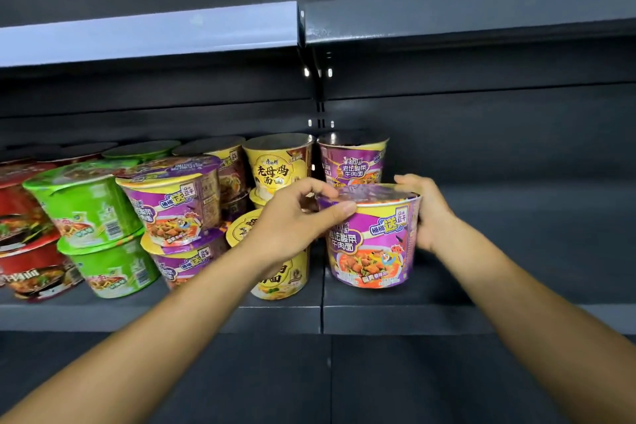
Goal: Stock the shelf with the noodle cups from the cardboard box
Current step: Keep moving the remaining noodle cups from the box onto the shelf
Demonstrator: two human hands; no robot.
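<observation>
Both hands wrapped around the purple noodle cup [373, 237], left hand [296, 220] and right hand [425, 213] gripping its rim, base on the shelf [447, 317]. Could nudge the yellow stack [278, 217] alongside.

purple cups [373, 237] 5 | yellow cups [278, 165] 4 | green cups [86, 206] 3 | hands [292, 220] 2

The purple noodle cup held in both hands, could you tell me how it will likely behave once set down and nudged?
The purple noodle cup tapers to a narrower base, so it may tip if pushed near its rim. Its glossy wrap probably slides easily on the shelf.
</observation>
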